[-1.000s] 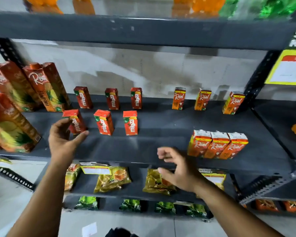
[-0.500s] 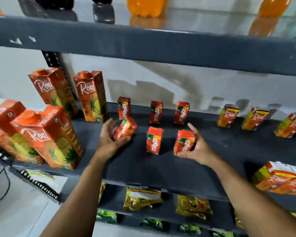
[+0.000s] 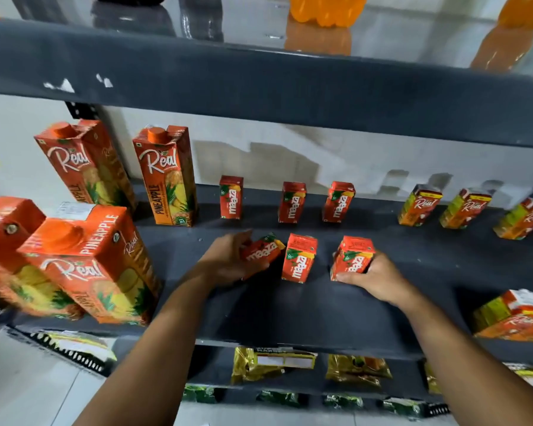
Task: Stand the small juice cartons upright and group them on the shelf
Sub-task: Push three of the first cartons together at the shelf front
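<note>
Small red Maaza cartons stand on the dark shelf (image 3: 305, 315). Three are upright in the back row: back left carton (image 3: 230, 197), back middle carton (image 3: 291, 202), back right carton (image 3: 338, 202). In the front row, my left hand (image 3: 228, 261) grips a tilted front left carton (image 3: 263, 251), lying almost on its side. The front middle carton (image 3: 299, 258) stands upright and untouched between my hands. My right hand (image 3: 374, 278) holds the front right carton (image 3: 353, 258) from its right side; it stands slightly tilted.
Tall Real pineapple cartons (image 3: 166, 175) fill the shelf's left part, the nearest (image 3: 90, 262) at the front edge. Small Real cartons (image 3: 420, 206) line the back right, more (image 3: 517, 318) at the front right. An upper shelf beam (image 3: 259, 84) hangs overhead. Snack packets (image 3: 271, 362) lie below.
Both hands went from open in front of the shelf to gripping front-row Maaza cartons. The left carton has tipped further over toward the middle carton. The view has shifted left and closer.
</note>
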A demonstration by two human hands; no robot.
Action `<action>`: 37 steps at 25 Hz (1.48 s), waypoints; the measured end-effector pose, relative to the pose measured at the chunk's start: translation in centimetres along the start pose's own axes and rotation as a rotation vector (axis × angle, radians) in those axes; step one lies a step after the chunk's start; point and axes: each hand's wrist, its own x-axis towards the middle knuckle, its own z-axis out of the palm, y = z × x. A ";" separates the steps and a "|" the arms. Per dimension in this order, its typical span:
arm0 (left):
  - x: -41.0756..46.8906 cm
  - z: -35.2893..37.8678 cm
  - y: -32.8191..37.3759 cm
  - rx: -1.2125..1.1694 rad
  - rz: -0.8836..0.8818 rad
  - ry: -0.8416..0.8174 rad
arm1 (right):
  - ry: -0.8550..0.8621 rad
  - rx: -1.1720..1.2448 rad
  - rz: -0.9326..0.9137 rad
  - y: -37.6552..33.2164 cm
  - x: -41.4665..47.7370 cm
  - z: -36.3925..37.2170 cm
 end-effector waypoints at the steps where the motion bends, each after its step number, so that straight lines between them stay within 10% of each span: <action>1: 0.2 0.2 0.5 0.164 0.009 -0.022 | 0.012 -0.011 0.009 -0.1 -0.1 0.0; 4: 0.2 0.8 1.2 0.247 0.019 0.055 | 0.038 -0.056 0.018 -0.4 -0.6 0.2; 14: -2.5 3.3 0.1 -0.518 0.006 0.415 | 0.051 -0.116 0.010 -1.1 -1.6 0.1; 37: -1.0 3.3 1.4 -0.511 0.103 -0.030 | -0.129 -0.098 -0.067 -2.5 -1.7 4.3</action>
